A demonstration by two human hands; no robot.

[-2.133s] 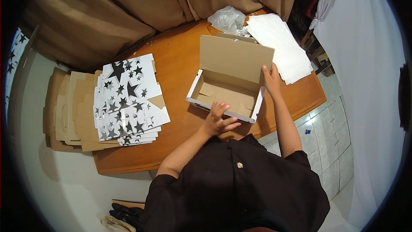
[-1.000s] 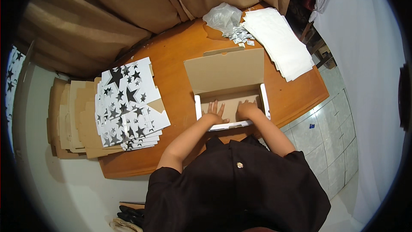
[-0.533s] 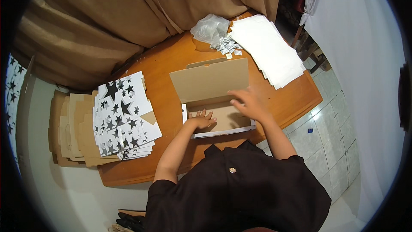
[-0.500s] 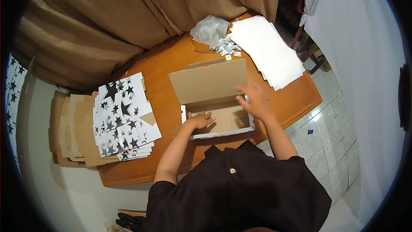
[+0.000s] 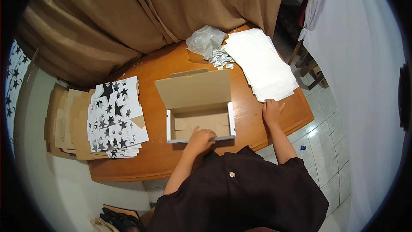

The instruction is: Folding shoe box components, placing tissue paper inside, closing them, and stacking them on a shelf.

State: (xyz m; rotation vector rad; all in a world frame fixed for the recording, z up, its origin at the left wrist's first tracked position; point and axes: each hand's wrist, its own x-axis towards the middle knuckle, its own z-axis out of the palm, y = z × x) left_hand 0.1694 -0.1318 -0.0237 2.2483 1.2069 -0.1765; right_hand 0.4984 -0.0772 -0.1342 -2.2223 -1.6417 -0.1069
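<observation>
An open cardboard box point(image 5: 198, 120) with its lid standing up sits in the middle of the orange wooden table point(image 5: 159, 163). My left hand point(image 5: 200, 137) rests over the box's near wall, fingers curled on its edge. My right hand point(image 5: 271, 111) lies flat with fingers spread at the near corner of a stack of white paper sheets point(image 5: 262, 64), to the right of the box. The box is brown inside with a white outer skin and looks empty.
A pile of flat star-printed box blanks point(image 5: 115, 118) lies at the table's left on plain brown cardboard sheets point(image 5: 64, 122). A clear plastic bag point(image 5: 205, 41) with small packets is at the far edge. Brown curtains hang behind; tiled floor shows at the right.
My right hand has left the box and moved right to the white paper stack. My left hand stays on the box's near wall. The box has been set square with the lid up.
</observation>
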